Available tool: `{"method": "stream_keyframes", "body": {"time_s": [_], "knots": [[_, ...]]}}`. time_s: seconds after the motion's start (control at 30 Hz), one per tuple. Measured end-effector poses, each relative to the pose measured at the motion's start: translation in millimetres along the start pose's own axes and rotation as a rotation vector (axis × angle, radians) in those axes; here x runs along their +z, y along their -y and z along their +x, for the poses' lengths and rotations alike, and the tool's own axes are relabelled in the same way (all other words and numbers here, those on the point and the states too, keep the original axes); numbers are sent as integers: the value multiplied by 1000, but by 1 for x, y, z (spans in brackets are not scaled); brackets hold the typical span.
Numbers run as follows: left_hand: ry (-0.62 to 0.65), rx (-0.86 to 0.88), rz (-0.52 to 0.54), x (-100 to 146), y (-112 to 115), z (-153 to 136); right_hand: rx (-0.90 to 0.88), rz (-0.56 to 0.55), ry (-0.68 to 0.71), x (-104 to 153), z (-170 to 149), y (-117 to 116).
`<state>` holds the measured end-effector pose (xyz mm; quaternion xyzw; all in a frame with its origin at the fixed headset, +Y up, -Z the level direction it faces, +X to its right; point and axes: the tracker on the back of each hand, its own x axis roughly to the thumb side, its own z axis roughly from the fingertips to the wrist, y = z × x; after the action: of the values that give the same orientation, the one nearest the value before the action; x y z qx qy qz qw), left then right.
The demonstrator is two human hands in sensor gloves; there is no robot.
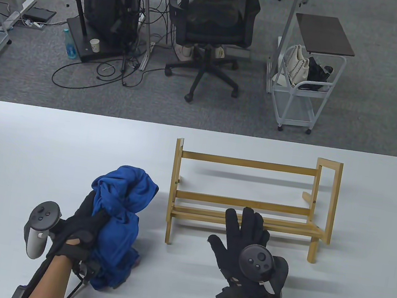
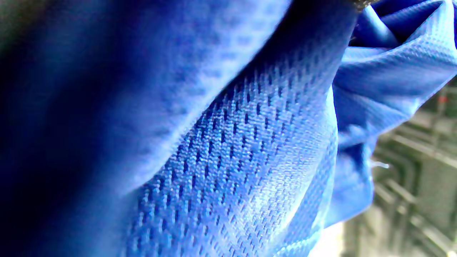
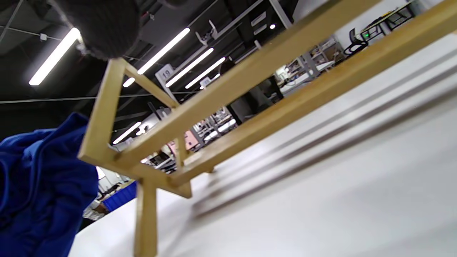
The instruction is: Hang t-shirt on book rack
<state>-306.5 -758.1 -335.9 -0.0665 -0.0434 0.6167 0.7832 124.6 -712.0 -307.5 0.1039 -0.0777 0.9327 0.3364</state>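
Note:
A blue t-shirt [image 1: 120, 215] is bunched up, lifted off the white table [image 1: 32, 153] left of the wooden book rack [image 1: 247, 198]. My left hand [image 1: 87, 220] grips the bunched shirt from the left side, with cloth hanging down past my wrist. The left wrist view is filled with blue mesh fabric [image 2: 232, 160]. My right hand [image 1: 245, 235] is open with fingers spread, hovering just in front of the rack's lower rails and holding nothing. The right wrist view shows the rack [image 3: 228, 100] from below and the shirt [image 3: 39, 185] at the left.
The rack stands on the right half of the table with its taller end post [image 1: 326, 199] at the right. An office chair [image 1: 212, 26] and a white cart [image 1: 303, 82] stand on the floor beyond the table's far edge.

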Motion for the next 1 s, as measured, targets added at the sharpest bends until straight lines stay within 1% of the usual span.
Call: {"method": "stream_keyframes", "body": {"time_s": [0.1,0.27,0.37,0.47,0.57,0.67,0.73,0.87,0.93,1.0], "knots": [[51,31,-14,-1,7,14,-39,-6,42,-3,14,3],[107,31,-36,-3,20,38,-98,-24,91,-5,32,10],[155,13,-59,-9,31,60,-133,-27,113,-6,41,14],[207,33,-88,-12,44,77,-187,-30,136,-9,53,21],[250,50,-112,-13,58,88,-243,-36,173,-13,68,28],[279,63,-123,-13,69,90,-289,-34,198,-16,79,28],[293,76,-125,-14,77,88,-304,-34,219,-17,85,24],[311,78,-127,-16,87,84,-336,-22,235,-18,86,14],[313,79,-118,-17,91,79,-365,-3,247,-19,84,8],[318,89,-132,-18,95,75,-388,23,260,-21,82,2]]}}
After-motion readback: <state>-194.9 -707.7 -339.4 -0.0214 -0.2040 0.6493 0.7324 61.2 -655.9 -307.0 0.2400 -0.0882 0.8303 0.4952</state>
